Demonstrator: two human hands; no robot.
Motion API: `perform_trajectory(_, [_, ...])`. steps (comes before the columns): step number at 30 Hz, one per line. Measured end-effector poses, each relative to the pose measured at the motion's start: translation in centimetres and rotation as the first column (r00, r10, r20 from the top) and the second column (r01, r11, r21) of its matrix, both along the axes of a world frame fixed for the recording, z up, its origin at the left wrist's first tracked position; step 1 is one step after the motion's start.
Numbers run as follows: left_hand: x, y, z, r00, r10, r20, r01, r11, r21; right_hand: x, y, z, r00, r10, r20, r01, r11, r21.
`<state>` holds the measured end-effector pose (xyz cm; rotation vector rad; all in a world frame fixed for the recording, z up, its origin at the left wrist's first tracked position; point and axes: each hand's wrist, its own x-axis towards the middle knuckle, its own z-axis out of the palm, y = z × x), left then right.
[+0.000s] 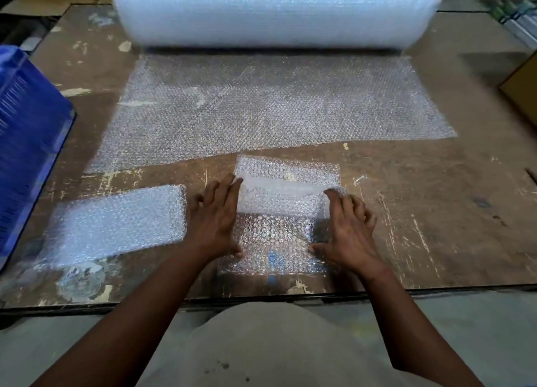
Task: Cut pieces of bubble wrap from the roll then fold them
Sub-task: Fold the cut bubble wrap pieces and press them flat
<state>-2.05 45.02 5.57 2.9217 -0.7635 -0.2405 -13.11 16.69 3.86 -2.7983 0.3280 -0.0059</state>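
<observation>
A person is working at a worn brown wooden table (436, 212) with a scratched, paint-flecked surface. A large cylindrical roll of clear bubble wrap (276, 11) is lying across the far side, and a wide, pebbly sheet still joined to the roll (270, 107) is spreading flat toward the person. Just in front of that sheet, a small cut piece of bubble wrap (283, 195) is lying between the two hands, with one part doubled over the rest in a thicker, whiter band. The left hand (215, 221) is resting at the piece's left edge, fingers straight and together, thumb touching the wrap. The right hand (345, 229) is at the right edge, fingers bent, fingertips pressing the folded layer; whether it is pinching the wrap cannot be told. A folded rectangular pad of bubble wrap (119, 221) is lying just left of the left hand. A blue ribbed plastic crate (26, 142) is standing at the far left edge.
</observation>
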Motion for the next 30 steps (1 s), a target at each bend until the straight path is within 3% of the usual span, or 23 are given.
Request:
perform_trajectory(4, [2.8, -1.6, 1.8, 0.999, -0.012, -0.035, 0.013, 0.999, 0.04, 2.3, -1.2, 0.6, 1.0, -0.026, 0.007, 0.026, 0.999, 0.02])
perform_trajectory(9, [5.4, -2.7, 2.6, 0.997, -0.048, 0.067, 0.046, 0.998, 0.037, 4.3, -1.9, 0.4, 1.0, -0.022, 0.005, 0.022, 0.999, -0.035])
perform_trajectory(12, [6.1, -3.0, 1.9, 0.996, -0.074, 0.04, 0.07, 0.994, 0.086, 5.0, -1.8, 0.1, 0.999, -0.032, 0.042, 0.033, 0.999, -0.032])
perform_trajectory(16, [6.5, -3.0, 1.0, 0.999, -0.048, 0.014, 0.048, 0.999, 0.005, 5.2, -2.0, -0.4, 0.998, -0.041, 0.038, 0.042, 0.999, -0.023])
perform_trajectory(25, [6.1, -2.7, 0.2, 0.999, -0.003, -0.046, 0.01, 0.987, 0.163, 4.8, -1.4, 0.7, 0.991, 0.016, -0.13, -0.029, 0.995, -0.1])
perform_trajectory(30, [5.2, -1.8, -0.5, 0.994, -0.088, -0.059, 0.101, 0.951, 0.291, 4.0, -1.1, 1.1, 0.96, 0.081, -0.27, -0.144, 0.964, -0.223])
